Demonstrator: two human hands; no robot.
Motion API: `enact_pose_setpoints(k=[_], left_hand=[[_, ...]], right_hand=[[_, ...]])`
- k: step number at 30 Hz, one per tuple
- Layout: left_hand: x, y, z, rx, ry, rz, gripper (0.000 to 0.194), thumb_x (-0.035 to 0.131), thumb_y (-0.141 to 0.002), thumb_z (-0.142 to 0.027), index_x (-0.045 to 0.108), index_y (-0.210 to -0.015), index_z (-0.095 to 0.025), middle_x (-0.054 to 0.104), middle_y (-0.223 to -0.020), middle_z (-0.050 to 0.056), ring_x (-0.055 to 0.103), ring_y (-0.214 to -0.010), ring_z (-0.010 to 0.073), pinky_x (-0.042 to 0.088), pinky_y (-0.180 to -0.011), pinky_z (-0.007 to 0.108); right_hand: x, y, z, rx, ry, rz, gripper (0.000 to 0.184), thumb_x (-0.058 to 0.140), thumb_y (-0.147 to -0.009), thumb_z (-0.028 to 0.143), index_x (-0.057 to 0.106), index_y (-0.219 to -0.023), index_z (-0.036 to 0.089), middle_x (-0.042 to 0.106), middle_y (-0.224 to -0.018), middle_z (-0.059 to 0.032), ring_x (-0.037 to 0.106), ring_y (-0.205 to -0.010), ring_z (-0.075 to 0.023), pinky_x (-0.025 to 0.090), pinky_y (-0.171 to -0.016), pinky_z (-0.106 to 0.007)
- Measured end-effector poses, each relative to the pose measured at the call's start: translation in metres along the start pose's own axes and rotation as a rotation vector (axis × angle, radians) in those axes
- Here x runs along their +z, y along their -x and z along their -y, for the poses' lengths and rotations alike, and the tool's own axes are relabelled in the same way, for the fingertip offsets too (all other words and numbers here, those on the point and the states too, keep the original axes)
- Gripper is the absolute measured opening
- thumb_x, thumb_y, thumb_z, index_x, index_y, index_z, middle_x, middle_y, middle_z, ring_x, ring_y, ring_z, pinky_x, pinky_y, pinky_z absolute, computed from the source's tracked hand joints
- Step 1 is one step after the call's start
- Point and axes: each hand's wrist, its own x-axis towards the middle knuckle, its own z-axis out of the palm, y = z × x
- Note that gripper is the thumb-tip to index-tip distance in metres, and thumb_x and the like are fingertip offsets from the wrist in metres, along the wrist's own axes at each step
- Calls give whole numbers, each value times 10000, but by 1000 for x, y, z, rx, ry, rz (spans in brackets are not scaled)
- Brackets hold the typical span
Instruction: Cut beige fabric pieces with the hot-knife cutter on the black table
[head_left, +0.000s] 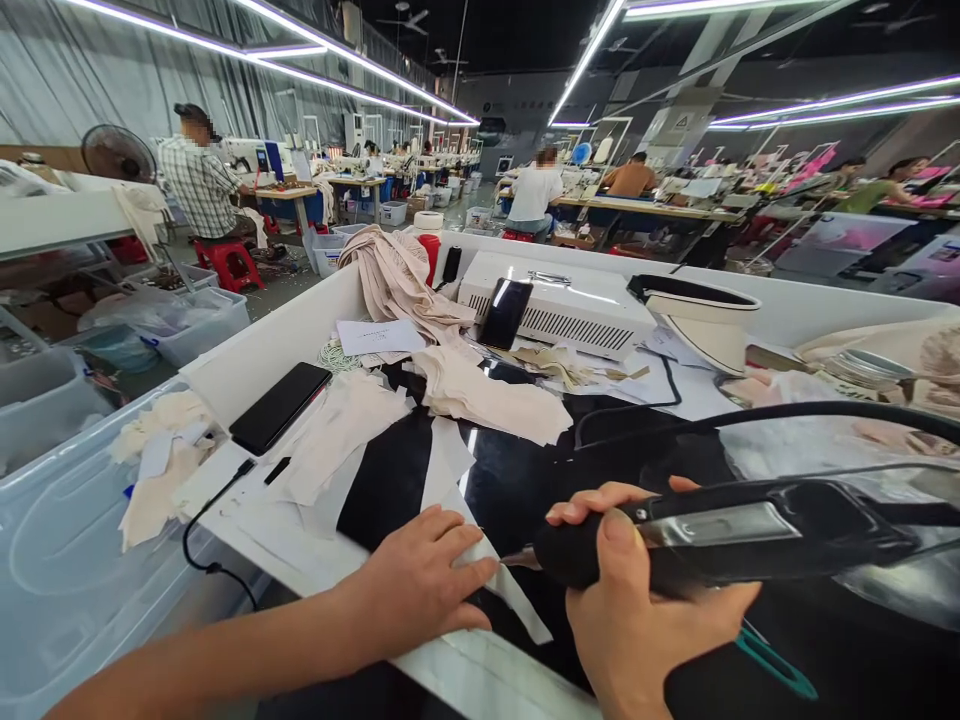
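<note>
My right hand (637, 600) is wrapped round a black corded hand tool (795, 530) with a silver strip along its side and a thin metal tip. The tip points left and meets a narrow white strip (525, 605), close to my left thumb. With its fingers stretched out, my left hand (427, 580) lies on the white strip near the front edge of the black work surface (517, 480). Its fingertips press the strip down; whether the strip is paper or cloth I cannot tell. Cream cloth pieces (495, 395) lie beyond both hands.
A black phone (281, 405) lies at the left, and another phone (505, 312) leans on a white vented box (555, 300). A teal-handled tool (776, 660) lies by my right wrist. The tool's black cable (825, 408) arcs across the right. Plastic bins (82, 570) stand at the left.
</note>
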Motion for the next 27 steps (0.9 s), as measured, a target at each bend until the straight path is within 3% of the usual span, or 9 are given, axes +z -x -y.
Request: enact_pose_setpoints(k=[6, 19, 27], left_hand=[[4, 1, 1, 21, -2, -19, 512, 818, -934, -526, 660, -1245, -151, 693, -1264, 97, 655, -1160, 282, 539, -1082, 435], [9, 2, 2, 7, 64, -58, 510, 848, -912, -494, 654, -1246, -160, 677, -1294, 113, 656, -1179, 302, 550, -1072, 466], [6, 5, 1, -50, 121, 4, 565, 883, -868, -482, 644, -1280, -177, 659, -1324, 142, 656, -1204, 325, 548, -1094, 508]], right_hand=[[9, -7, 3, -19, -42, 19, 514, 908, -757, 325, 586, -1153, 271, 695, -732, 85, 635, -529, -137, 589, -524, -308], [18, -9, -3, -7, -55, 36, 449, 858, -763, 264, 590, -1123, 263, 697, -733, 78, 629, -514, -132, 588, -497, -306], [24, -12, -4, -35, -146, 78, 457, 871, -769, 264, 596, -1134, 266, 699, -718, 74, 627, -514, -134, 582, -489, -290]])
